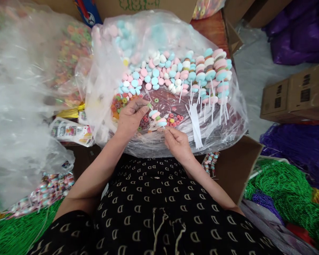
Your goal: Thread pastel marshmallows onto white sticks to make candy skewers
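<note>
Between my hands is a candy skewer (157, 118) with pink, blue, white and green pieces on a stick. My right hand (177, 142) pinches its lower end. My left hand (133, 116) is closed at the upper end, thumb and finger on a green candy ring (149, 105). Pastel candy discs (154, 72) are heaped beyond on the clear plastic sheet (114, 141). Candy rings (175, 119) lie beside the skewer, with more orange and green ones near my left hand. Finished-looking skewers (212, 74) are stacked at the right, next to a bundle of white sticks (196, 125).
Large clear bags of candy rings (71, 53) stand at the left, above printed packets (71, 130). An open cardboard box (235, 166) is at the lower right. Green beads (284, 191), purple strands (297, 148) and closed cartons (295, 95) lie further right.
</note>
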A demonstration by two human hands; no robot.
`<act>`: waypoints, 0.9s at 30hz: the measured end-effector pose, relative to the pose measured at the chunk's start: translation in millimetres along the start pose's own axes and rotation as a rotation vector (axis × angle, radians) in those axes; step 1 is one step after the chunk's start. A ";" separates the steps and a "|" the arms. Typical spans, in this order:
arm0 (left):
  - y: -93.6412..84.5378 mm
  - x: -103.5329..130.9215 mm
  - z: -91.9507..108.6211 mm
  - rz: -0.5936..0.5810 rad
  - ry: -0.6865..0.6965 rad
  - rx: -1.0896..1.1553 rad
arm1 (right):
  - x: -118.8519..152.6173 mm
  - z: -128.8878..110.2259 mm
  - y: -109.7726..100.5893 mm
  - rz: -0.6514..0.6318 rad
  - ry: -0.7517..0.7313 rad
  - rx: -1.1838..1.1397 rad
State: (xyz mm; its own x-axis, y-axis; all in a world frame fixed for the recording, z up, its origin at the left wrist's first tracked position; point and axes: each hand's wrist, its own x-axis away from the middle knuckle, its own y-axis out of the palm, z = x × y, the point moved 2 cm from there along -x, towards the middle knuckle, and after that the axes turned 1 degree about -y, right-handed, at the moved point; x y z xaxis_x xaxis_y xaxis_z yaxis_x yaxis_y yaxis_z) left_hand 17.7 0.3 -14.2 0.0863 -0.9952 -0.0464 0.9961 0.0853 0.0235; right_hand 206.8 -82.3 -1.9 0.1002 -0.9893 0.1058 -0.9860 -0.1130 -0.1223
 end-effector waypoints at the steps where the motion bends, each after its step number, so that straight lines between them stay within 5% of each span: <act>1: -0.3 0.0 -0.6 0.005 0.014 -0.020 | 0.0 -0.8 -1.1 -0.013 0.012 -0.006; 10: 3.2 0.2 -1.5 -0.022 -0.080 0.000 | -3.5 -9.4 -28.5 0.000 0.055 -0.085; 18: 7.5 0.3 0.6 -0.032 -0.031 -0.018 | 3.2 -2.7 -11.8 -0.068 -0.005 0.024; 27: 6.2 5.6 6.2 -0.017 0.076 -0.248 | 3.3 1.4 -14.4 -0.056 0.106 -0.002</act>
State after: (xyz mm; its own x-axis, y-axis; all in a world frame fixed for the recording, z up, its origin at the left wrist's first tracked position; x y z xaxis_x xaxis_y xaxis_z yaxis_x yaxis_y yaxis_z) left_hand 24.3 -5.1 -8.1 0.0616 -0.9908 -0.1201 0.9709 0.0874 -0.2229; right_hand 221.5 -84.1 -1.2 0.1402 -0.9663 0.2159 -0.9796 -0.1670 -0.1116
